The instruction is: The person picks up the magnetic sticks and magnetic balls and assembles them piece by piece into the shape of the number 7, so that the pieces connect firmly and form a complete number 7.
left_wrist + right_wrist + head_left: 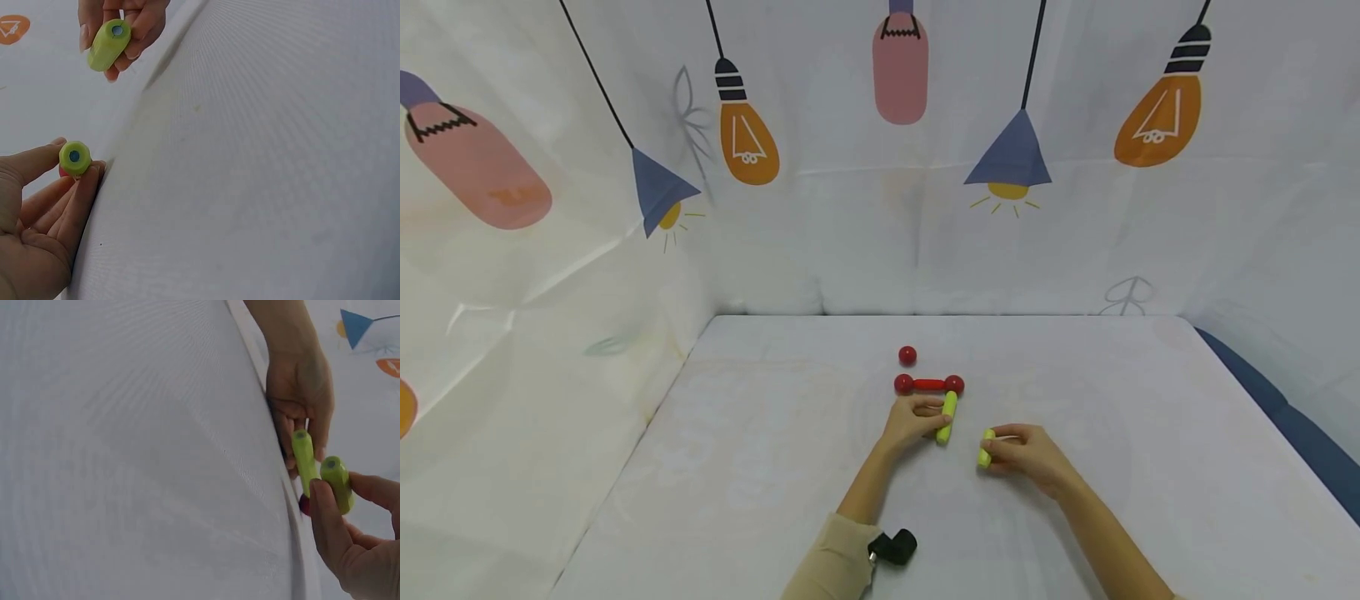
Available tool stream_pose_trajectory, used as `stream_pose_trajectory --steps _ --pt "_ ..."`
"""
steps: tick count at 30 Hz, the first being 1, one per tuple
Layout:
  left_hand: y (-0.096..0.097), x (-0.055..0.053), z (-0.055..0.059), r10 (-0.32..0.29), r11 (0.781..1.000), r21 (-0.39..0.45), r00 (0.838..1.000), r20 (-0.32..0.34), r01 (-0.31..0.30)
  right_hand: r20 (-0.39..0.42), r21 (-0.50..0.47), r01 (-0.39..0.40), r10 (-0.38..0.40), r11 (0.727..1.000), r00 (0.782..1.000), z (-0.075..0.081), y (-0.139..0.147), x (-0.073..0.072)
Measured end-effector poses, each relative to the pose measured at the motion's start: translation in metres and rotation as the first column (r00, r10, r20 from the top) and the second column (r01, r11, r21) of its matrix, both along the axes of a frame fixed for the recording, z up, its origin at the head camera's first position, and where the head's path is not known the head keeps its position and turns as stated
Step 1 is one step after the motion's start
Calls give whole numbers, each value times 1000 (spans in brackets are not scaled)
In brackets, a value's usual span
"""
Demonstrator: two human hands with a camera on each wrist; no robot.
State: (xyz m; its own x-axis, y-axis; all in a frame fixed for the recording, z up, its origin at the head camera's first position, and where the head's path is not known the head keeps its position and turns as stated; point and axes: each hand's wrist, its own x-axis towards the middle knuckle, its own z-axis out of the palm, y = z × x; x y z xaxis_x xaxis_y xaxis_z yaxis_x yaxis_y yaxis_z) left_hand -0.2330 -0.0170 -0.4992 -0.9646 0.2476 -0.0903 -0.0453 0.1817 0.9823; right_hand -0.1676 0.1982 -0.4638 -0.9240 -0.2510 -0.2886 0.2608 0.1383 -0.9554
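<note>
My left hand [910, 422] pinches a long yellow-green rod [951, 405] between thumb and fingers. The rod's far end meets or nearly meets a red ball [954, 384]. That ball sits at the right end of a short red rod [929, 385], whose left end bears another red ball [903, 384]. To the right, my right hand [1033, 457] holds a shorter yellow-green rod [984, 451] by thumb and fingertips, apart from the other pieces. In the left wrist view, a bluish round spot shows in the end of the long rod [75, 158] and of the short rod [110, 47].
A single red ball [907, 356] lies just beyond the red rod. The white table [775, 467] meets a printed white cloth [865, 242] at its back and left. A dark blue surface [1262, 383] shows past the right edge. A black object [895, 547] sits at the left cuff.
</note>
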Motion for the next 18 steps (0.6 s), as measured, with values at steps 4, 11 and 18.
stream_pose_trajectory --steps 4,11,18 --pt "0 0 0 -1 1000 8 1000 -3 1 -5 -25 -29 29 999 1000 0 -6 1" --pt "0 1 1 -8 1000 19 1000 0 8 -7 -56 -77 76 995 997 -1 -14 2" --pt "0 0 -1 -13 1000 22 1000 -18 13 2 -65 -80 80 995 997 -4 -21 1"
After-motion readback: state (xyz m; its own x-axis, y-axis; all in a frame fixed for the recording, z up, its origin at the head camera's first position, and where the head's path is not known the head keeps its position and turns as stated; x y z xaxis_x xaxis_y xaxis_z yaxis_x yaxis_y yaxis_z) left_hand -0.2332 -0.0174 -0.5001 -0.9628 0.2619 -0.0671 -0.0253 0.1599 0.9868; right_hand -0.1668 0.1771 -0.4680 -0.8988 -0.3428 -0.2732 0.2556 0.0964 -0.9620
